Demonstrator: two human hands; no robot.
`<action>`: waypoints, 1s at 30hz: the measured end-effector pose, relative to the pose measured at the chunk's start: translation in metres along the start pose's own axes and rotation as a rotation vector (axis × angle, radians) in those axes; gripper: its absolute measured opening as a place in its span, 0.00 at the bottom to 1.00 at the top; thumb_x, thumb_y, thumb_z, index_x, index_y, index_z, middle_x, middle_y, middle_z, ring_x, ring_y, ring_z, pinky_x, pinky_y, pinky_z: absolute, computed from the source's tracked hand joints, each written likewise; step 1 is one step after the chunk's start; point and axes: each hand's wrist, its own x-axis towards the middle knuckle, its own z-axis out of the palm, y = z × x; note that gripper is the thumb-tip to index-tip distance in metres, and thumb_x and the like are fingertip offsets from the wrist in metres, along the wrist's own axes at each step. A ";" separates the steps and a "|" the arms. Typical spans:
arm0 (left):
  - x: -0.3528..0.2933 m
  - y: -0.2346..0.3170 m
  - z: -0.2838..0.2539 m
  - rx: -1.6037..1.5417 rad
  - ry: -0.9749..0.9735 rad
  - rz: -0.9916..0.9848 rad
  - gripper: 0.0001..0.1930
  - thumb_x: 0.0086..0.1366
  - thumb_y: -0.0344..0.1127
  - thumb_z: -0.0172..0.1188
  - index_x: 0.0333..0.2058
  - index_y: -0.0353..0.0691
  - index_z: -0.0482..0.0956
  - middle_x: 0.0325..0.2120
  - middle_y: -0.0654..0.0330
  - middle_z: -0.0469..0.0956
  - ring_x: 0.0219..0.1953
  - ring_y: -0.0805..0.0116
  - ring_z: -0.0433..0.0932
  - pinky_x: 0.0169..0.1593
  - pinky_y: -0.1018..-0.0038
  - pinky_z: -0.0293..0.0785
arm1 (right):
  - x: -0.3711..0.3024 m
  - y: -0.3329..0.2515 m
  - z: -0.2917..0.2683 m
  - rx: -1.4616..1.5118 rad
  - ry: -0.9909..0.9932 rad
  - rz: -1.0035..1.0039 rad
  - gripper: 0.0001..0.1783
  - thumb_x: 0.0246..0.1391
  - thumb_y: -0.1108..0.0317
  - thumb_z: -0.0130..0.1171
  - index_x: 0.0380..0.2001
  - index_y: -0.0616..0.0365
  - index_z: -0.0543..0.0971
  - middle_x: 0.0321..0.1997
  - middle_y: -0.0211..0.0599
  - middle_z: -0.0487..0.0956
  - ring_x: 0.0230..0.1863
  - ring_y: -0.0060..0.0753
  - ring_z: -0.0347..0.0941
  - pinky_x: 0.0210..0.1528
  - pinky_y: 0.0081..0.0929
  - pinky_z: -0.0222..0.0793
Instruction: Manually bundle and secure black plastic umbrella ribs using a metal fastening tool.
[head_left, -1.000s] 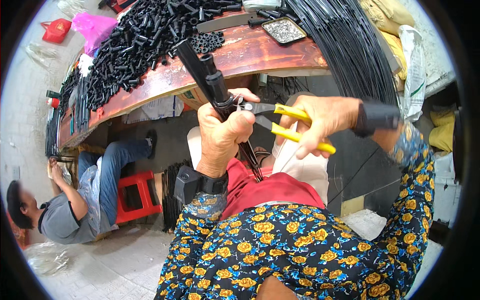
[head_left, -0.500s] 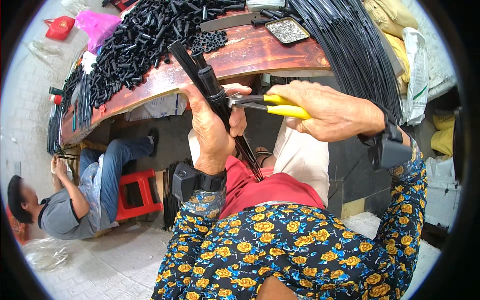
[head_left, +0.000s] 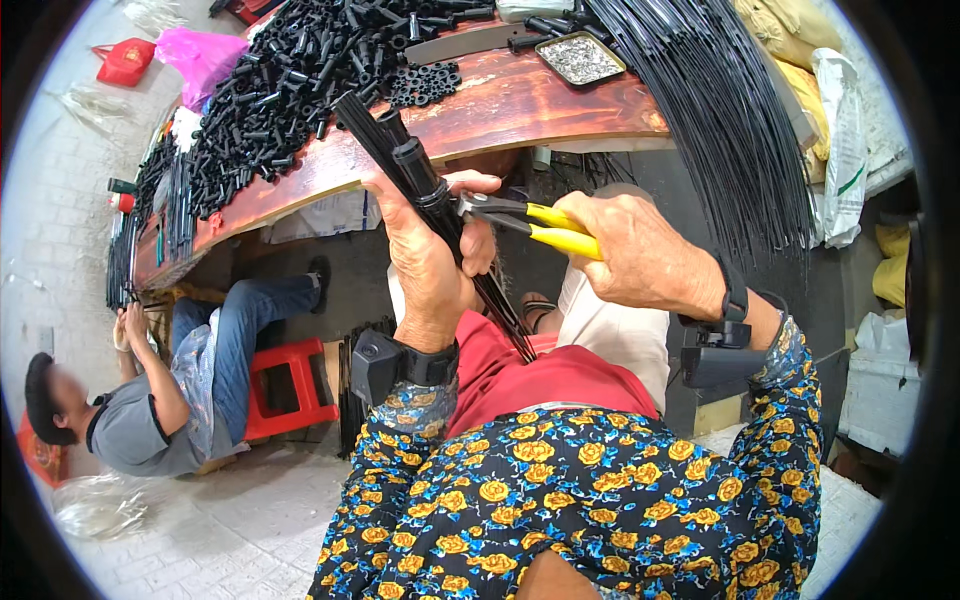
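My left hand (head_left: 425, 265) is closed round a bundle of thin black rods (head_left: 365, 125), which slants from above the table's front edge down toward my lap. Among the rods stands a black plastic tube-shaped fitting (head_left: 418, 165) with a ridged collar. My right hand (head_left: 640, 245) grips pliers with yellow handles (head_left: 565, 240) from the right. The metal jaws (head_left: 472, 205) meet the bundle just below the collar, beside my left thumb and fingers. What lies between the jaws is too small to make out. A red cloth (head_left: 540, 380) covers my lap beneath.
On the curved-looking wooden table (head_left: 530, 110) lie a heap of black plastic tubes (head_left: 265, 115), small black rings (head_left: 425, 85) and a tray of small metal pieces (head_left: 580, 60). Long black rods (head_left: 730, 130) overhang its right side. At left a co-worker (head_left: 145, 415) sits by a red stool (head_left: 290, 390).
My right hand and forearm have drawn lower and slightly left, and the pliers now tilt downward toward their handles. My left hand keeps its hold on the bundle. The view has shifted slightly.
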 end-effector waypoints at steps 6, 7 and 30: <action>-0.001 0.000 0.000 -0.010 -0.060 -0.023 0.51 0.58 0.80 0.26 0.43 0.30 0.75 0.08 0.69 0.57 0.10 0.77 0.52 0.15 0.78 0.49 | 0.002 -0.002 -0.032 -0.101 -0.047 -0.068 0.11 0.44 0.71 0.58 0.32 0.65 0.74 0.26 0.55 0.78 0.31 0.58 0.76 0.36 0.48 0.72; -0.002 0.000 0.002 -0.009 -0.060 -0.026 0.51 0.58 0.80 0.26 0.43 0.30 0.75 0.08 0.69 0.57 0.10 0.77 0.52 0.15 0.78 0.49 | 0.004 -0.005 -0.040 -0.158 -0.068 -0.083 0.10 0.43 0.71 0.58 0.31 0.65 0.75 0.26 0.55 0.78 0.31 0.57 0.76 0.36 0.48 0.72; 0.005 0.004 -0.018 -0.028 0.017 0.014 0.53 0.56 0.81 0.24 0.46 0.31 0.74 0.06 0.69 0.56 0.08 0.77 0.52 0.14 0.79 0.50 | 0.028 -0.026 -0.034 -0.530 0.225 -0.442 0.07 0.44 0.66 0.57 0.24 0.58 0.78 0.26 0.43 0.81 0.33 0.39 0.80 0.32 0.36 0.73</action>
